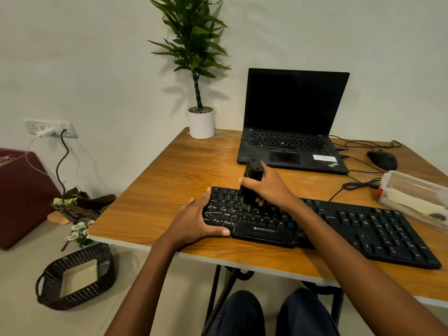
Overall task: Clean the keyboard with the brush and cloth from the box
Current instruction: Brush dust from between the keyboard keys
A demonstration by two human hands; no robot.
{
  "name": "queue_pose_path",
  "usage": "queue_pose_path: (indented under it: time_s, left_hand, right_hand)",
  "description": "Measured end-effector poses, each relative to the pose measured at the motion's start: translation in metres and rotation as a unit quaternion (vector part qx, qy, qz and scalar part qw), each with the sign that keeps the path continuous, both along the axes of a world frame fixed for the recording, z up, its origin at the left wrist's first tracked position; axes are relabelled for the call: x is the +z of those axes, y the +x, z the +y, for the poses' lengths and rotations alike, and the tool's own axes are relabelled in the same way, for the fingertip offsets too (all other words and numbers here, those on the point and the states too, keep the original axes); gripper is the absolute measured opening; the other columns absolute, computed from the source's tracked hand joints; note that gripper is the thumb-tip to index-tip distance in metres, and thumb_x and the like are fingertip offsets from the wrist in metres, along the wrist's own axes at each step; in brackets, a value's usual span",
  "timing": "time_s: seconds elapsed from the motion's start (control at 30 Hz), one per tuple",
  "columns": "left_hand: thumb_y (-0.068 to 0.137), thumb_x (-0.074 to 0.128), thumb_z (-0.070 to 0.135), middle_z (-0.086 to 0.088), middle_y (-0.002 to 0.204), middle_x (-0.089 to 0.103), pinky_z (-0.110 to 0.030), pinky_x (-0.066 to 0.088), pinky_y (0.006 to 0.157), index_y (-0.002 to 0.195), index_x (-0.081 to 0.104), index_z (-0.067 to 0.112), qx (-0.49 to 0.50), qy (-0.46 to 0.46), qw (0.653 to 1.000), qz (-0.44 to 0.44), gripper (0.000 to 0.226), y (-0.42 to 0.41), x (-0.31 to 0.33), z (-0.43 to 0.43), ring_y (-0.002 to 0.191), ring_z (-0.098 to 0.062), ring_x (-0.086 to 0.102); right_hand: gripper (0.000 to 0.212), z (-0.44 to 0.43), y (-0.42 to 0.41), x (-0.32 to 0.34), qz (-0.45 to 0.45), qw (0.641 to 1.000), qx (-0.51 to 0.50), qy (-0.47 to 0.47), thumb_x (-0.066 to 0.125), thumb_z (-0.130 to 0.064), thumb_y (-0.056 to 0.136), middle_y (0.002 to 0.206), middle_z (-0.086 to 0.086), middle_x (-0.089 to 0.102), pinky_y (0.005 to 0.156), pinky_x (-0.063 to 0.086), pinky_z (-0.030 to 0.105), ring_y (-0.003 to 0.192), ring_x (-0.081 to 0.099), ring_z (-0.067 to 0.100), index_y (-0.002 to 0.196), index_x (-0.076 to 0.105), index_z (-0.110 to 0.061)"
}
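Note:
A black keyboard (363,226) lies across the wooden table (174,175), running from the centre to the right. My right hand (269,187) grips a black upright brush (252,180), and its bristles touch the keys in the keyboard's upper left part. My left hand (196,221) holds the keyboard's left end, fingers wrapped over the far edge and thumb along the near edge. A clear plastic box (417,197) stands at the table's right edge with pale contents; I cannot make out a cloth.
An open black laptop (291,122) stands behind the keyboard, with a mouse (382,160) and cables (358,184) to its right. A potted plant (201,122) sits at the back left corner. A dark woven basket (75,277) is on the floor to the left.

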State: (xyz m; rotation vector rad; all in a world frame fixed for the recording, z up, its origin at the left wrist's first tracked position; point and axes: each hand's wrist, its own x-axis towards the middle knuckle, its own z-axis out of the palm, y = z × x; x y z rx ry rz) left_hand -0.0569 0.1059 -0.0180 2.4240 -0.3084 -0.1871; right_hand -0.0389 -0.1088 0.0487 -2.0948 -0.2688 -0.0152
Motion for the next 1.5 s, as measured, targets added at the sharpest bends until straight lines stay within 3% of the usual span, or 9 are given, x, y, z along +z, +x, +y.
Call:
queue_pose_path:
  time_s: [0.17,0.3,0.43,0.53,0.63,0.8,1.03,1.27,1.5]
  left_hand:
    - [0.029,0.056,0.091,0.005,0.155,0.026,-0.045,0.02,0.115,0.152,0.003,0.035,-0.005,0.004,1.0,0.0,0.145,0.0,0.0,-0.001,0.145,-0.029,0.011]
    - [0.034,0.058,0.085,0.005,0.156,0.024,-0.045,0.019,0.115,0.151,0.003,0.036,0.002,-0.003,1.0,0.004,0.138,0.0,0.001,-0.001,0.145,-0.028,0.01]
    - [0.032,0.058,0.087,0.007,0.155,0.025,-0.044,0.019,0.116,0.151,0.003,0.036,-0.001,0.002,1.0,0.0,0.141,0.001,-0.001,-0.001,0.145,-0.028,0.01]
    - [0.032,0.059,0.088,0.007,0.155,0.026,-0.043,0.019,0.115,0.151,0.004,0.037,0.0,0.0,1.0,0.0,0.142,0.002,-0.003,0.0,0.145,-0.028,0.011]
    - [0.032,0.06,0.089,0.007,0.154,0.027,-0.044,0.02,0.115,0.151,0.004,0.038,0.006,-0.005,1.0,0.001,0.141,0.002,-0.003,0.002,0.145,-0.028,0.011]
    - [0.035,0.06,0.086,0.008,0.155,0.026,-0.046,0.022,0.115,0.151,0.004,0.037,0.004,-0.002,1.0,0.0,0.138,0.001,-0.003,-0.001,0.144,-0.028,0.012]
    - [0.046,0.074,0.076,0.007,0.155,0.026,-0.043,0.018,0.115,0.152,0.005,0.033,-0.003,-0.009,1.0,-0.001,0.133,-0.001,0.0,-0.002,0.145,-0.028,0.01]
    - [0.052,0.074,0.069,0.007,0.155,0.025,-0.036,0.012,0.116,0.152,0.006,0.03,-0.005,-0.008,1.0,-0.009,0.127,-0.003,0.003,-0.002,0.145,-0.026,0.009]
    - [0.039,0.067,0.084,0.008,0.155,0.026,-0.038,0.014,0.115,0.152,0.005,0.034,-0.005,0.004,1.0,-0.009,0.138,-0.001,0.001,-0.001,0.145,-0.028,0.01]
  right_hand:
    - [0.014,-0.002,-0.002,-0.001,0.079,0.995,0.054,0.04,0.061,-0.019,0.087,0.066,0.009,0.06,0.036,0.042,0.022,0.04,0.051,0.013,0.084,0.052,-0.009]
    - [0.02,0.004,0.006,-0.003,0.047,0.998,0.041,0.031,0.062,-0.024,0.087,0.077,0.007,0.063,0.041,0.045,0.021,0.047,0.055,0.013,0.096,0.046,-0.016]
    - [0.019,-0.006,0.007,0.004,0.099,0.99,0.101,0.025,0.061,-0.02,0.088,0.089,0.026,0.064,0.04,0.042,0.022,0.05,0.052,0.018,0.096,0.05,-0.006]
    - [0.023,0.003,0.01,0.005,0.073,0.992,0.103,-0.004,0.063,-0.023,0.086,0.088,0.009,0.061,0.049,0.048,0.022,0.062,0.06,0.015,0.099,0.048,-0.012]
    - [0.034,0.013,0.015,0.003,0.094,0.986,0.138,0.01,0.066,-0.02,0.084,0.098,0.011,0.062,0.058,0.052,0.028,0.074,0.065,0.017,0.109,0.047,-0.01]
    - [0.046,0.007,0.034,0.033,0.165,0.953,0.212,-0.138,0.068,-0.026,0.064,0.1,0.014,0.069,0.054,0.048,0.026,0.088,0.065,0.029,0.103,0.057,-0.005]
    - [0.035,0.015,0.043,0.037,0.189,0.932,0.261,-0.168,0.068,-0.02,0.071,0.095,0.008,0.067,0.053,0.046,0.021,0.085,0.063,0.022,0.102,0.06,-0.006]
    - [0.058,0.005,0.048,0.026,0.204,0.934,0.27,-0.111,0.073,-0.029,0.064,0.117,0.016,0.064,0.059,0.045,0.024,0.104,0.06,0.035,0.113,0.056,-0.003]
    - [0.048,0.012,0.05,0.023,0.187,0.94,0.273,-0.087,0.069,-0.018,0.071,0.118,0.018,0.062,0.067,0.047,0.029,0.105,0.06,0.036,0.114,0.053,-0.004]
